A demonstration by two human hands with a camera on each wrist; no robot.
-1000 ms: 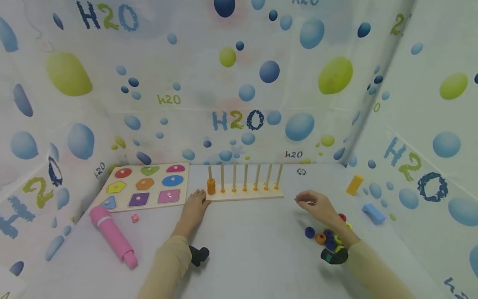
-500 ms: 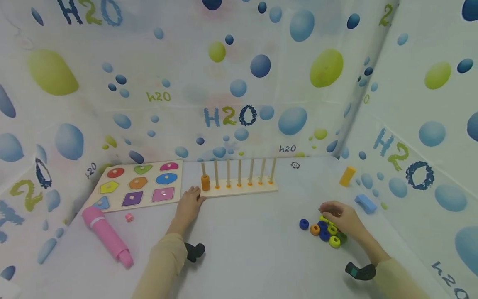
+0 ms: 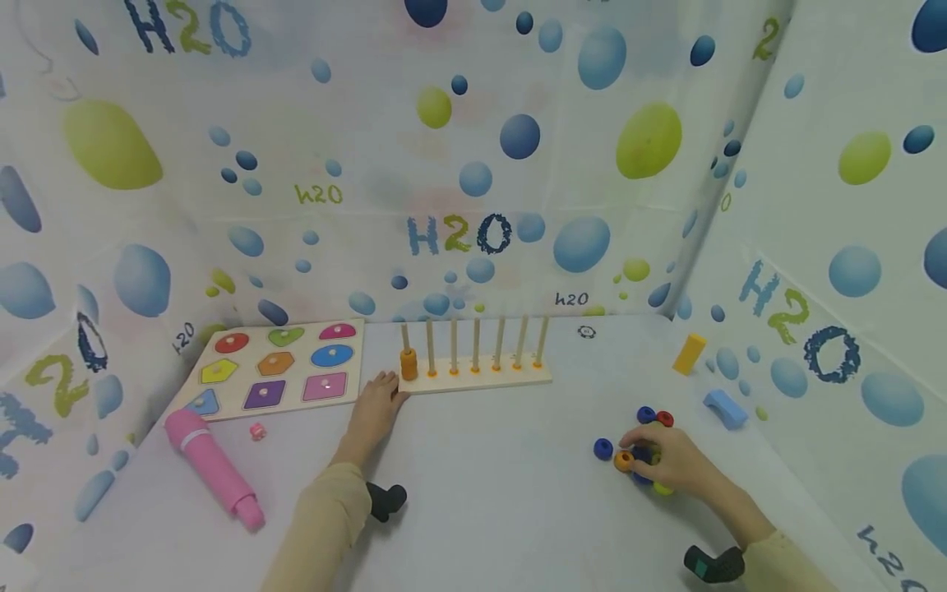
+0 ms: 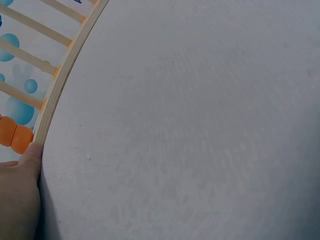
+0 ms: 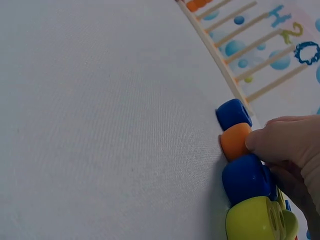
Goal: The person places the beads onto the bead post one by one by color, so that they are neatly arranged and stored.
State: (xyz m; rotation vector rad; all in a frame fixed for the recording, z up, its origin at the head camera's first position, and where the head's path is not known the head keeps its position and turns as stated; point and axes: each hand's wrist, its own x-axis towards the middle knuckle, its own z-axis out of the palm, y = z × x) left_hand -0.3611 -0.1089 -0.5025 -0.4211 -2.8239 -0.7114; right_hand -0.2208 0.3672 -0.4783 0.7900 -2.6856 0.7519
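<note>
In the head view my left hand (image 3: 375,407) holds the left end of a wooden peg board (image 3: 473,376), its thumb (image 4: 33,152) on the board's front edge in the left wrist view. A stack of orange beads (image 3: 408,364) sits on the leftmost peg; the other pegs stand bare. At the right, my right hand (image 3: 681,460) bends over a loose bead pile and pinches an orange bead (image 5: 235,141) with thumb and fingertips. A blue bead (image 3: 602,448) lies just left of it. Other blue beads (image 5: 245,177) and yellow-green beads (image 5: 250,220) are partly hidden by the hand.
Behind the left hand lies a shape puzzle board (image 3: 275,363) with knobbed pieces. A pink microphone-like toy (image 3: 214,469) and a small pink piece (image 3: 257,431) lie nearer. A yellow block (image 3: 690,353) and a blue block (image 3: 726,409) stand right. Patterned sheets (image 3: 473,164) enclose the table.
My right hand moves right from near the board to the bead pile, then comes down on its left part at the orange bead. The left hand stays at the board's end.
</note>
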